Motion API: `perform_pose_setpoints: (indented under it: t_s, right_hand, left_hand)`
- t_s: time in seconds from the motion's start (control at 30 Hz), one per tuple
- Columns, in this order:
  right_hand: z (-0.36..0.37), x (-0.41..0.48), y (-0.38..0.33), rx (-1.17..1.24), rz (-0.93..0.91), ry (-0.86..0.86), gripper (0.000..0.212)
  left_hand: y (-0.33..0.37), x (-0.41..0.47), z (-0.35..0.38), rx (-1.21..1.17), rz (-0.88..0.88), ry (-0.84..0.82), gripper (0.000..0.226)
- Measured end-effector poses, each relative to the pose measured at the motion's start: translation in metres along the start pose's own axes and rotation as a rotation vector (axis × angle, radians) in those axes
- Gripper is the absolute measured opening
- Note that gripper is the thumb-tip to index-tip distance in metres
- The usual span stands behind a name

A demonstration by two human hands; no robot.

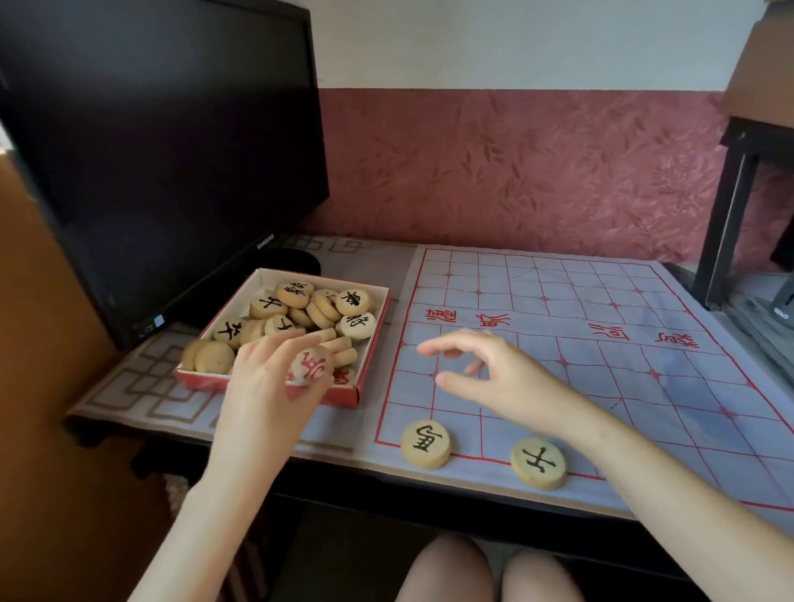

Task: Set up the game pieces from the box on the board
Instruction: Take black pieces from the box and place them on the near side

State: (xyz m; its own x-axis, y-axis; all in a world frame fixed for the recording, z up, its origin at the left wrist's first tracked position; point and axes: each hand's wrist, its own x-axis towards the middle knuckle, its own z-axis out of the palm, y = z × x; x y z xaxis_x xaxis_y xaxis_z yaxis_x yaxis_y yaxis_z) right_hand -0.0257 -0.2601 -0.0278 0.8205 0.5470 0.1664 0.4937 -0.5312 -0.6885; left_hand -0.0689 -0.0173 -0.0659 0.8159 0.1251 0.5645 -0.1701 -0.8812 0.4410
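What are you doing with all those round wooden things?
A person is setting up a board game. Their left hand holds a round wooden piece with a red character above the red cardboard box, which holds many more. Their right hand hovers open over the pale paper board with red grid lines. Two black-lettered pieces lie at the board's near edge.

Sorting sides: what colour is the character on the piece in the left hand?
Red, on the piece; head view.

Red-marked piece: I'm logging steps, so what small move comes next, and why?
Probably carry the red-marked piece over to the board's far side: the left hand holds it above the box, and both near-edge pieces are black-marked.
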Motion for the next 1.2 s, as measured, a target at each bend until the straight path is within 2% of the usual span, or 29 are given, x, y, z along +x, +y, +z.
perform_pose_setpoints:
  t_s: [0.1,0.27,0.47,0.7,1.03,1.2]
  right_hand:
    - [0.004,0.027,-0.006,0.009,0.006,0.024,0.030]
    - [0.017,0.077,-0.008,-0.010,0.053,0.068,0.032]
    - [0.034,0.119,-0.004,-0.084,0.068,0.086,0.038]
    - [0.049,0.152,-0.002,-0.065,0.096,0.117,0.060]
    - [0.065,0.173,0.005,-0.273,0.127,0.134,0.053]
    - [0.055,0.162,0.006,-0.106,0.091,0.187,0.048]
  left_hand:
    - [-0.008,0.010,-0.001,0.006,-0.152,-0.023,0.048]
    - [-0.009,0.023,0.003,0.019,-0.201,-0.111,0.061]
    - [-0.010,0.024,0.013,0.058,-0.229,-0.130,0.053]
    - [-0.005,0.029,0.018,-0.029,-0.276,-0.202,0.055]
    - [-0.005,0.028,0.009,-0.169,-0.245,-0.066,0.043]
    - [-0.004,0.027,0.003,-0.264,-0.207,-0.028,0.043]
